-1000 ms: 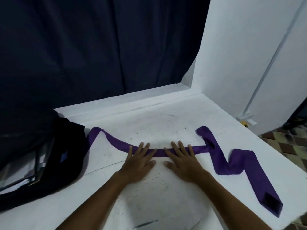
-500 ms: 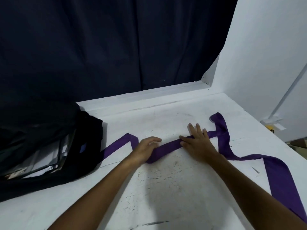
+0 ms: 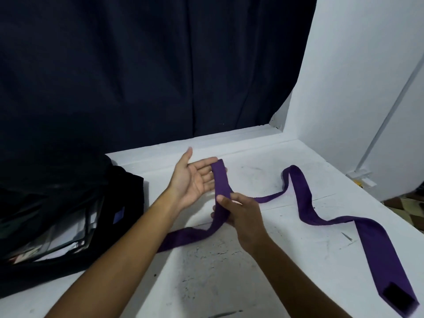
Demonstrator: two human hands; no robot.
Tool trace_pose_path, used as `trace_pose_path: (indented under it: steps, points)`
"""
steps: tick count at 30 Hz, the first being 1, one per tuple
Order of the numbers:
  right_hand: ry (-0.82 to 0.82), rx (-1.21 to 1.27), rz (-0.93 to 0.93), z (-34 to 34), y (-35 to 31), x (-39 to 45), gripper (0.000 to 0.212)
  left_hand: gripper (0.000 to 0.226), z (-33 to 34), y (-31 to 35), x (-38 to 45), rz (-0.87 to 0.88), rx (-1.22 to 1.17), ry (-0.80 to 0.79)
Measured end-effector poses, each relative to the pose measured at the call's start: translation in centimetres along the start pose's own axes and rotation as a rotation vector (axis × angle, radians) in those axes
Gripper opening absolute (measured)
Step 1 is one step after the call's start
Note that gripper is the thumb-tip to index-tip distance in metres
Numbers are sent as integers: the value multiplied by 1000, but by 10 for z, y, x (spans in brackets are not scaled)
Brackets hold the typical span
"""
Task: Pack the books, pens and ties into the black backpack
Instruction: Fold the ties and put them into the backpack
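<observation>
A long purple tie (image 3: 307, 198) snakes across the white table (image 3: 229, 271), its wide end near the right front edge. My left hand (image 3: 192, 177) is raised palm up with straight fingers, and the tie's narrow end lies over its fingertips. My right hand (image 3: 238, 214) pinches the tie just below that, thumb on top, with a loop of tie hanging under it. The black backpack (image 3: 68, 226) lies open at the left, with books and papers (image 3: 64, 237) showing inside.
A dark curtain (image 3: 160, 65) hangs behind the table. A white panel (image 3: 355, 88) closes the right rear corner. Tiled floor (image 3: 410, 210) shows past the table's right edge.
Both hands went from pressing the tie flat on the table to lifting its narrow part. The left hand turned palm up under the end, and the right hand now pinches the tie.
</observation>
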State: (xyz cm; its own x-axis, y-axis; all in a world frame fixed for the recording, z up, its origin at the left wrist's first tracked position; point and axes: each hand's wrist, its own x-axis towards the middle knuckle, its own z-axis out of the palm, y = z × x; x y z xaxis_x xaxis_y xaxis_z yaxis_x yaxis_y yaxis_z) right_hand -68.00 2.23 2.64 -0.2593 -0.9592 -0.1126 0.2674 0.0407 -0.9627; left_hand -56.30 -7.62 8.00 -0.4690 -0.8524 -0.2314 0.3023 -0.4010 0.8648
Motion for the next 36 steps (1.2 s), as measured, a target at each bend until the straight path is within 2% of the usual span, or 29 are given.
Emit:
trace_pose_path:
  steps: [4,8,10,11,12,13,14,15,16,18,19,21,27,30,34,36]
  points:
    - [-275,-59,128,-8,-14,-8,12,68,-36,34,8,44,41,144]
    - [-429,8,188,-22,-35,-8,7,59,-74,51,13,-36,328,258]
    - [-513,42,203,-22,-46,-9,5,54,-83,54,15,-55,588,326]
    - [-524,17,198,-22,-52,-10,5,54,-86,53,15,-57,809,368]
    - [-518,-24,180,-21,-57,-10,6,56,-87,53,13,-44,1134,440]
    - [-501,-68,157,-19,-62,-10,7,58,-84,52,11,19,1464,533]
    - [-487,-112,138,-17,-68,-10,7,58,-75,48,7,172,1600,556]
    - [-484,-149,127,-15,-73,-9,7,56,-63,42,1,322,1503,441]
    - [-490,-179,127,-13,-77,-8,7,54,-48,33,-7,399,1243,223]
    - [-496,-227,138,-9,-83,-6,8,55,-17,13,-21,321,717,-181]
    - [-495,-252,146,-8,-85,-6,9,56,-8,3,-24,233,541,-277]
    - [-491,-313,167,-10,-87,-6,9,57,-1,-11,-26,140,423,-288]
    - [-494,-374,225,-30,-84,-12,9,60,-33,6,-7,329,640,-126]
    - [-473,-292,225,-33,-86,-15,17,58,-53,20,7,282,624,-68]
    - [-363,52,163,-23,-92,-13,50,48,-59,14,6,202,538,-211]
    - [-304,163,75,-16,-98,-10,52,41,-50,2,-3,138,427,-313]
